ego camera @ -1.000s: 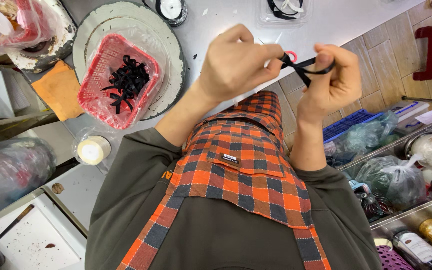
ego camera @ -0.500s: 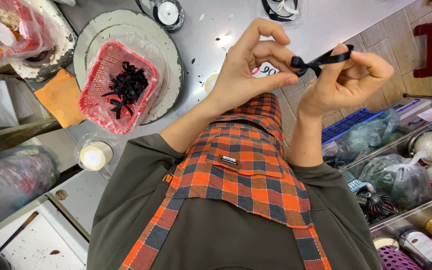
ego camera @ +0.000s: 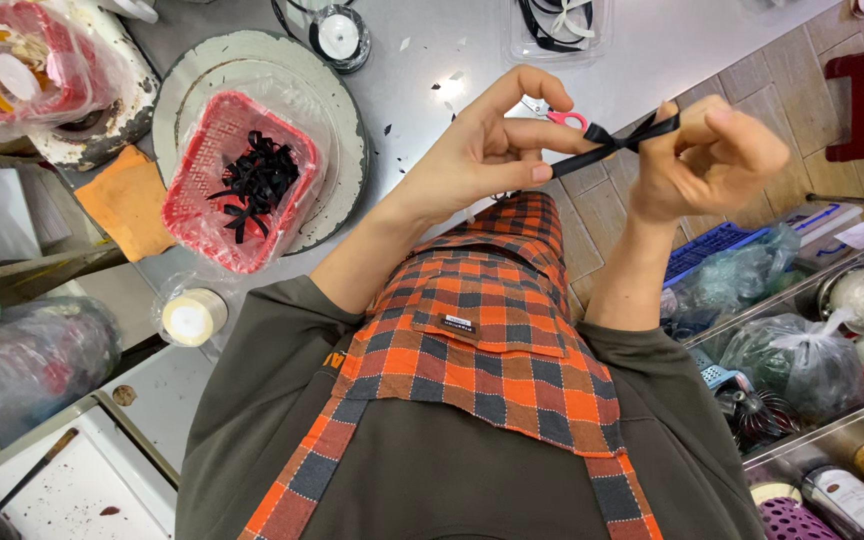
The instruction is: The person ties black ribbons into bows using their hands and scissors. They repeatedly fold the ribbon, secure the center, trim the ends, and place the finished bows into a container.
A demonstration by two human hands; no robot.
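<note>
Black ribbon [ego camera: 607,150] stretched taut above the grey bench [ego camera: 432,60], a small bow knotted near its far end. Left hand [ego camera: 487,150] pinching the nearer end of the ribbon between thumb and forefinger, grip pressed together on it, other fingers fanned out. Right hand [ego camera: 717,160] pinching the far end just beyond the bow, grip likewise pressed together on the ribbon, remaining fingers curled in. Pink-handled scissors [ego camera: 562,118] just behind the ribbon, lying on the bench, mostly hidden by the left hand.

Left of the ribbon, well apart: red basket [ego camera: 242,180] lined with clear plastic, sitting on a worn round board [ego camera: 337,110], holding a heap of finished black bows [ego camera: 257,178]. Orange cloth [ego camera: 132,205] left of the basket. Spool of white ribbon [ego camera: 337,35] beyond the ribbon, toward the far edge of the bench. Clear box [ego camera: 557,25] with black and white ribbon bits also beyond the ribbon. Below the ribbon, orange checked apron [ego camera: 482,330] over a dark green shirt.
</note>
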